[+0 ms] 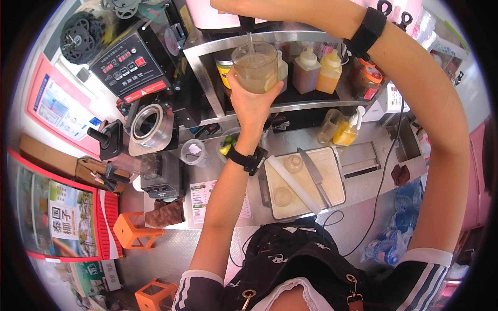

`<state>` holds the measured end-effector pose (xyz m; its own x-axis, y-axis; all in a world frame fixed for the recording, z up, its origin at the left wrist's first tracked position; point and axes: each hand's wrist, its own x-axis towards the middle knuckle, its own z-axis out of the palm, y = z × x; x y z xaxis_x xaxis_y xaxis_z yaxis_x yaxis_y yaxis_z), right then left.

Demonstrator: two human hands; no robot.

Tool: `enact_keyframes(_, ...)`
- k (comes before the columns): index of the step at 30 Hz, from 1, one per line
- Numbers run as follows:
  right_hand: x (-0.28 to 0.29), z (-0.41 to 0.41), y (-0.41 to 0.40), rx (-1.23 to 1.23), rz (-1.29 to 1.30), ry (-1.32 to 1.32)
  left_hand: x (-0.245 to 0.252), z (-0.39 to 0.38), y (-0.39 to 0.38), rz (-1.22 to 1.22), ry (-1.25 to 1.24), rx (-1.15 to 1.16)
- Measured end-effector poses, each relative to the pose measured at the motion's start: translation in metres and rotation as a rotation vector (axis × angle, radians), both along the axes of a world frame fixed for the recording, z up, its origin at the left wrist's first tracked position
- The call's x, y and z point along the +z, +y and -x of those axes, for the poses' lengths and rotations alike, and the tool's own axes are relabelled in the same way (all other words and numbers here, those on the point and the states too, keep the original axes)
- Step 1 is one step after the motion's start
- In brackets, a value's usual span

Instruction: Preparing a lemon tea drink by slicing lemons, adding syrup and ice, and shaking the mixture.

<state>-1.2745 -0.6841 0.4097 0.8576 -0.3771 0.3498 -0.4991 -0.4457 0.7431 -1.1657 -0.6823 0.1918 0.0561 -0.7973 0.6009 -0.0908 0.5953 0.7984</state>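
My left hand [251, 101] grips a clear measuring cup [243, 72] from below, in front of the steel shelf. Pale liquid and a lemon slice [269, 82] are inside the cup. A stream of liquid runs into it from the black spout [246, 23] of a pink dispenser [221, 17]. My right arm arches over the shelf, and my right hand [233, 6] lies against the dispenser above the spout. The picture's top edge cuts off part of that hand, so its fingers are mostly hidden.
A cutting board [334, 171] holds a knife [313, 171], a white rod [293, 184] and two clear domed pieces. Squeeze bottles [305, 72] stand on the shelf, a pump bottle [347, 130] below. Left are a cup-sealing machine [130, 64], a blender [161, 175] and a plastic cup [194, 152].
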Motion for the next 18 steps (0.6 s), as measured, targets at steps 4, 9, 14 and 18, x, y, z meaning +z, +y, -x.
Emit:
enact_keyframes(4,0.0005,-0.0016,-0.0003,-0.001,-0.011,-0.009,-0.0017,-0.0016,0.0003,-0.048,-0.016,-0.022)
enact_keyframes(9,0.0015,-0.0035,0.0001,-0.025,-0.04,-0.017,-0.004,-0.0018,-0.0012,-0.057,-0.025,-0.031)
enact_keyframes(14,0.0021,-0.0042,-0.0011,-0.034,-0.046,-0.019,-0.0038,-0.0015,-0.0012,-0.052,-0.033,-0.02)
enact_keyframes(18,0.0017,-0.0045,0.0007,-0.027,-0.044,-0.023,-0.0054,-0.0027,-0.0001,-0.05,-0.02,-0.027)
